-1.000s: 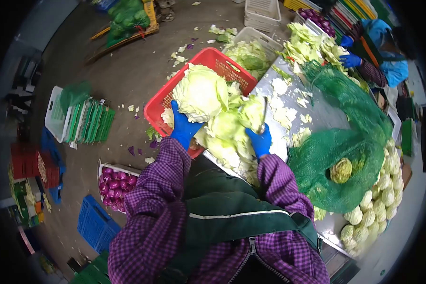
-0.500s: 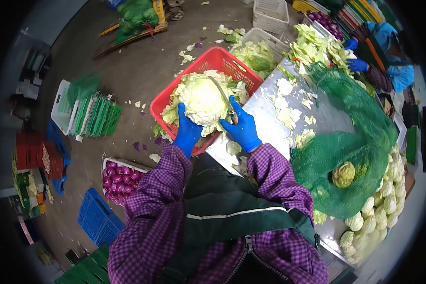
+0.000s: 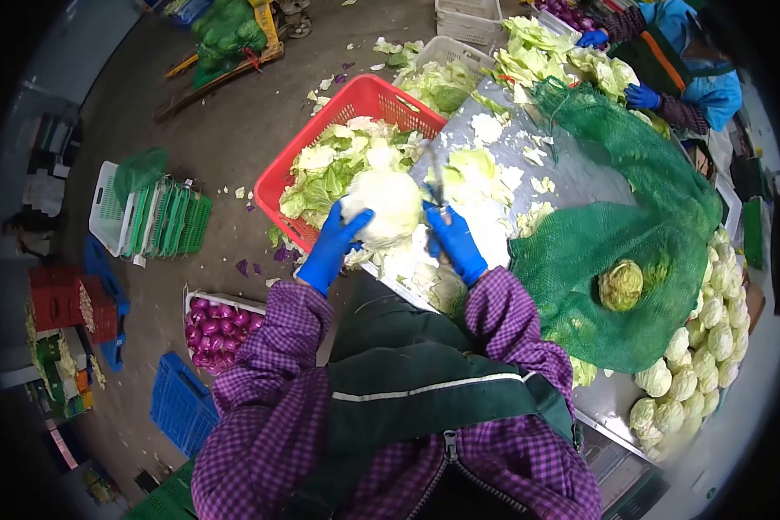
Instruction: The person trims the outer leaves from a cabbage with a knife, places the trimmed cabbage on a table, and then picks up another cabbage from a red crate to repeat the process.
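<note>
A pale, trimmed cabbage (image 3: 383, 208) rests in my left hand (image 3: 331, 250), which grips its left side in a blue glove. It is held over the near edge of a red crate (image 3: 273, 178) filled with loose cabbage leaves (image 3: 321, 169). My right hand (image 3: 458, 243), also blue-gloved, is closed around the handle of a knife (image 3: 437, 178). The blade points up and away from me, smeared by motion, just right of the cabbage. Cut leaves (image 3: 475, 173) lie beside it on the metal table (image 3: 572, 156).
Green netting (image 3: 563, 277) with one untrimmed cabbage (image 3: 620, 286) covers much of the table. Several pale cabbages (image 3: 685, 381) are piled at the right. A co-worker's gloved hand (image 3: 641, 95) is at the far right. Purple onions (image 3: 218, 329) fill a crate at the left.
The cabbage has moved toward the crate's near right edge and looks smaller and paler. My right hand, with the knife, has drawn away from it to the right. The view has shifted slightly.
</note>
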A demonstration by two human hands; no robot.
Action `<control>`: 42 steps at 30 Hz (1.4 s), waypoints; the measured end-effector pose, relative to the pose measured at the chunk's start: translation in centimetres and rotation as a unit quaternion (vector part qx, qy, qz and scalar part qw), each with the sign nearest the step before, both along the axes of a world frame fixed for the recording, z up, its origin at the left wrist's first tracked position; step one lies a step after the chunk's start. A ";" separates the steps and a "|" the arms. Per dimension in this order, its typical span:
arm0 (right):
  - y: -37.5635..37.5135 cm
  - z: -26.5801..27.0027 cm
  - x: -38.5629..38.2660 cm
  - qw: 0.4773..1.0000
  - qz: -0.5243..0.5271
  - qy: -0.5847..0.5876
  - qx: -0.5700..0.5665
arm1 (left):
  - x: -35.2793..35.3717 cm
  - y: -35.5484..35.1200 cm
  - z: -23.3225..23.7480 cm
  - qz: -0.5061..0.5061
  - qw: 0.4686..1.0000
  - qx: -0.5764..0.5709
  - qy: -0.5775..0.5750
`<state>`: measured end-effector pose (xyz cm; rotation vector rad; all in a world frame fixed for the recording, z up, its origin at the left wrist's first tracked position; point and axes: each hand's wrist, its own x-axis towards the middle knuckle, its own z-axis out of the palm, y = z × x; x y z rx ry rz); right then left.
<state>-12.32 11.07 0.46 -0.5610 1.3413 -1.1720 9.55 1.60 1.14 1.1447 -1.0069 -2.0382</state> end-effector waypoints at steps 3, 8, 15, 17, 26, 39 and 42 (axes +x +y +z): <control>1.3 -3.4 0.3 0.999 -0.031 0.000 0.034 | -1.9 2.1 -0.7 -0.073 0.884 -0.354 -0.296; 3.9 -3.8 -2.5 0.989 -0.090 0.098 0.063 | -6.0 2.9 2.6 -0.160 0.773 -0.471 -0.394; 8.9 -1.3 -1.9 0.906 -0.054 0.418 -0.033 | -10.9 2.5 0.3 -0.112 0.850 -0.461 -0.231; 8.9 -1.9 -1.5 0.907 -0.059 0.414 -0.047 | -11.2 1.8 0.2 -0.136 0.831 -0.478 -0.249; 7.3 -1.2 -1.9 0.854 -0.039 0.518 -0.007 | -12.4 1.5 0.9 -0.178 0.784 -0.517 -0.296; 5.9 -2.4 -2.9 0.859 -0.020 0.506 0.080 | -13.7 1.3 1.1 -0.165 0.770 -0.531 -0.314; 6.7 -1.8 -3.3 0.858 0.047 0.497 0.125 | -12.1 2.4 -0.5 -0.154 0.781 -0.547 -0.258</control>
